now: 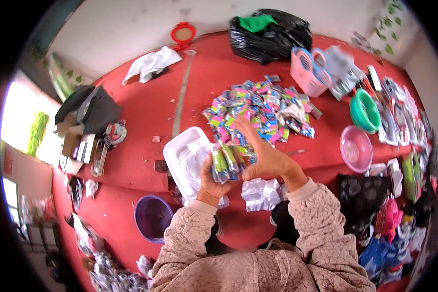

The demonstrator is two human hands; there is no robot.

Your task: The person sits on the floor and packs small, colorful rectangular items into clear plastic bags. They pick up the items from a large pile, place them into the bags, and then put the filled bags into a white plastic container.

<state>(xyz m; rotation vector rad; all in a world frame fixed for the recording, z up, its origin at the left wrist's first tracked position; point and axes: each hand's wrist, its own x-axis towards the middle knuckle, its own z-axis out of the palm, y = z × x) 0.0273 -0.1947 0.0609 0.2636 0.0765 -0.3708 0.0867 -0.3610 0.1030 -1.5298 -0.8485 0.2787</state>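
Observation:
A bundle of small clear-wrapped packets, green and dark in colour, rests in my left hand, whose fingers are closed around its left side. My right hand is raised at the bundle's right, with fingers stretched forward and thumb spread towards the packets. Whether the thumb touches them I cannot tell. Just beyond my hands lies a wide heap of small colourful packets in blue, pink and green. By my left hand stands a white plastic tub with clear plastic bags inside.
A silvery plastic bag lies below my right hand. Left stand a purple basin and cardboard boxes. Right are a pink basket, green bowls and a pink basin. A black bag sits at the back.

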